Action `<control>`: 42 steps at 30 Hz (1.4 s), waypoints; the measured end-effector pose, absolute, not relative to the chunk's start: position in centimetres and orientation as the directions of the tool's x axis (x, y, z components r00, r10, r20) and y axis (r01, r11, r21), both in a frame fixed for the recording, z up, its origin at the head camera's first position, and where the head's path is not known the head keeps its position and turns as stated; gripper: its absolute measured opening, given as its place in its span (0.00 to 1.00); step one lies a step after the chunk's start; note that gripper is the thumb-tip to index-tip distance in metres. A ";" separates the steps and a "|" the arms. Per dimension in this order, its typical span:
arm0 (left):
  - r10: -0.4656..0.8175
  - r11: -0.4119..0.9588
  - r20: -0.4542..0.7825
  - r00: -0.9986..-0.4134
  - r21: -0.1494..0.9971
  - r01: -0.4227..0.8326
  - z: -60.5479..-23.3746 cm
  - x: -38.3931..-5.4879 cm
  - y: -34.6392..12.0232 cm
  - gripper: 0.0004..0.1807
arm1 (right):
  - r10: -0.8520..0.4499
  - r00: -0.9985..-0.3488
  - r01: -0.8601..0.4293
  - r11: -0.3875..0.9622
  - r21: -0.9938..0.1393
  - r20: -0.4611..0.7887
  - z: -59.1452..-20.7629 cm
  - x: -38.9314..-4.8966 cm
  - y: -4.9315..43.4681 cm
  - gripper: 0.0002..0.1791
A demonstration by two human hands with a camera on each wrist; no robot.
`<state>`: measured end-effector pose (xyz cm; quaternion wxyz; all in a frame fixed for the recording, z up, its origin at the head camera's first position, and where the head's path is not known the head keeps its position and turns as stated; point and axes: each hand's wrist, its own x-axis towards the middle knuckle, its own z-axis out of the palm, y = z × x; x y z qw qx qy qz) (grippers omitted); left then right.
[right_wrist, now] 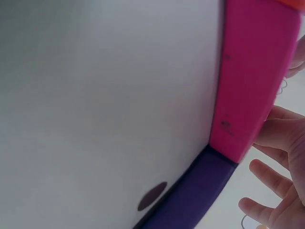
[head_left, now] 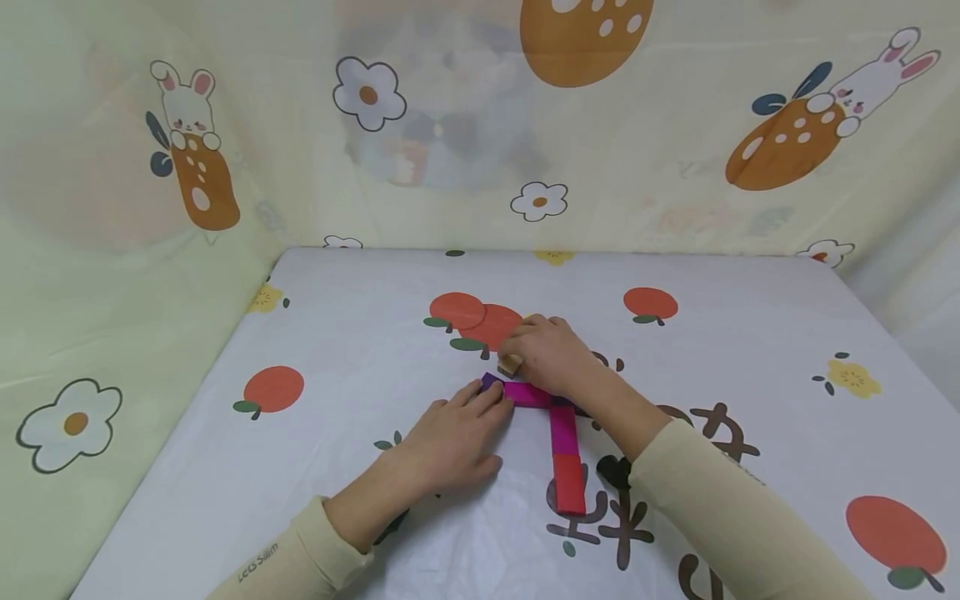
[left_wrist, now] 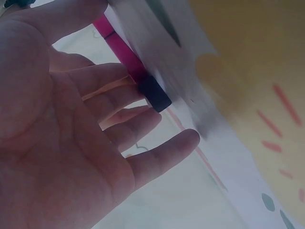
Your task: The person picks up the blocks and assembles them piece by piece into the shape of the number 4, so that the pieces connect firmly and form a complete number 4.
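Observation:
My right hand [head_left: 551,354] pinches a small tan wooden-looking block [head_left: 511,364] just above the far side of a row of coloured blocks. Fingertips of my left hand [head_left: 457,442] rest at the row's left end, by a dark purple block [head_left: 491,381], with the fingers fairly straight. That block also shows beside the fingers in the left wrist view, as a dark block [left_wrist: 155,94]. To its right lies a magenta block [head_left: 527,395]. A dark block [head_left: 561,402] at the corner is partly hidden under my right wrist.
From the corner another magenta block [head_left: 564,431] and a red block [head_left: 569,485] run toward the front, end to end. A white tablecloth [head_left: 360,333] printed with fruit and flowers covers the table. Behind it hangs a pale patterned curtain [head_left: 450,200].

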<state>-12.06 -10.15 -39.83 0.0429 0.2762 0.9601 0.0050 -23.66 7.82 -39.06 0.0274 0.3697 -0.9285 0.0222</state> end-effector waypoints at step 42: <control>0.528 0.849 -0.094 -0.844 0.045 0.526 -39.7 -12.2 -10.1 0.40 | -0.725 -0.687 -0.726 0.688 -0.005 0.039 -38.2 -22.9 7.3 0.17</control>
